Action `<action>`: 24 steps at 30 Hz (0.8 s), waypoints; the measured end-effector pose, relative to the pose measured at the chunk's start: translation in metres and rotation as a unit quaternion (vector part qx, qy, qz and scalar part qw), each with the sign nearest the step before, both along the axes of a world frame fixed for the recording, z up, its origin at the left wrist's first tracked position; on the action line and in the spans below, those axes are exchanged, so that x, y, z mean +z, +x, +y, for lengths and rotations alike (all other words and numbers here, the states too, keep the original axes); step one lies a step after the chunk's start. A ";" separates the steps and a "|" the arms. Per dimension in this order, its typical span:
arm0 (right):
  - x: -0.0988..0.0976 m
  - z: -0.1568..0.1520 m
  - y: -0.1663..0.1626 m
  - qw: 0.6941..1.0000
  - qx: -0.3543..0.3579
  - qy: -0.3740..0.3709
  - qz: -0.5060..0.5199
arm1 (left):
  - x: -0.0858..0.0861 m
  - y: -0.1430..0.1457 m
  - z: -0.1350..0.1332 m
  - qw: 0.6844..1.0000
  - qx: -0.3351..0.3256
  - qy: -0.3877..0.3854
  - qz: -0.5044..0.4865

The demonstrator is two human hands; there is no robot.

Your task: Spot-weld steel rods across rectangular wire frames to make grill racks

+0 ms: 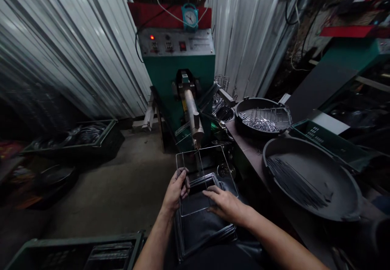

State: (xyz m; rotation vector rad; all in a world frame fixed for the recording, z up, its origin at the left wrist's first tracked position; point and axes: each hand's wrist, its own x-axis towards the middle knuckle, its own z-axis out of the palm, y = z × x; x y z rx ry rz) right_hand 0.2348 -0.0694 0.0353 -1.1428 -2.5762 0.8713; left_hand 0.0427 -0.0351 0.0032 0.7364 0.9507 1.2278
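Observation:
A rectangular wire frame (pixel 211 147) is held up in front of the green spot welder (pixel 164 70), its far edge by the tip of the electrode arm (pixel 192 111). My left hand (pixel 176 190) is closed around the frame's left side, fingers pinching the wire. My right hand (pixel 228 205) has thumb and fingers pinched on a straight wire rod (pixel 201 165) that runs lengthwise across the frame toward the electrode. Whether rod and frame are joined I cannot tell. Below both hands, a stack of similar wire frames (pixel 179 239) rests on a dark lap covering.
To the right, a round tray (pixel 341 172) holds dark wire rods; another round pan (pixel 239 105) holds short metal pieces and a wire rack. Green crates (pixel 100 142) stand at left and lower left (pixel 39 243). A blue clock (pixel 190 17) hangs on the welder.

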 end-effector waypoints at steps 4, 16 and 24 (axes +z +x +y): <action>0.001 0.003 0.000 1.000 0.001 0.004 -0.010 | 0.002 0.000 0.002 1.000 0.003 -0.005 0.003; -0.002 0.003 0.002 0.999 -0.006 0.028 -0.030 | -0.002 0.003 0.002 1.000 0.008 -0.010 0.020; -0.002 0.002 0.002 0.998 -0.018 0.045 -0.037 | -0.002 0.005 0.005 1.000 0.013 -0.004 0.017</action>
